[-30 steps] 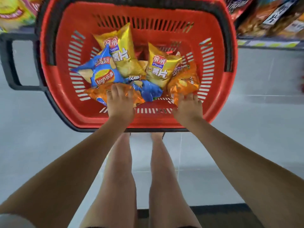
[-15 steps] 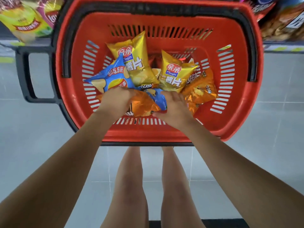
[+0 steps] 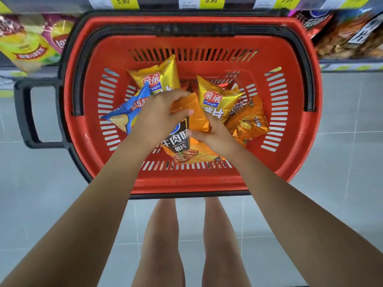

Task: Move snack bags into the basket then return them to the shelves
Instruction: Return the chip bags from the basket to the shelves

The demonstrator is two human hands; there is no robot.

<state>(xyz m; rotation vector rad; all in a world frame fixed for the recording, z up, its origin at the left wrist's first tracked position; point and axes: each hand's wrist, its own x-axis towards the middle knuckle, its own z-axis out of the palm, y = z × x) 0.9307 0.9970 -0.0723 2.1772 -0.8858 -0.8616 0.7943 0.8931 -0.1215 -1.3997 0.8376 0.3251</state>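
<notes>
From my end I'm reading this as the return half of the job, barely begun. Going from the left, a yellow shelf bag [image 3: 27, 48] is showing on the left shelf, outside the red basket [image 3: 186, 181]. Inside the basket I'm counting five bags. A blue bag [image 3: 126, 112] is lying toward the left wall. A yellow bag [image 3: 159, 77] is leaning behind it toward the back. An orange beef-flavour bag [image 3: 187, 151] is sitting in the middle, and a second yellow bag [image 3: 215, 100] is standing just right of centre. A crinkled orange bag [image 3: 248, 119] is resting near the right wall. Dark snack bags [image 3: 342, 38] are sitting on the right shelf. So I'm judging the loading as done and all five as waiting to go back.

The beef-flavour bag is the one being handled. The person's left hand [image 3: 157, 117] is gripping its upper left part, with the fingers curling over the top edge, and is covering part of the blue bag. The right hand [image 3: 217, 135] is pinching its right edge, thumb on the front. The bag is lying between the two hands with its lower end toward the near wall. I'm not able to tell whether it's clear of the basket floor.
</notes>
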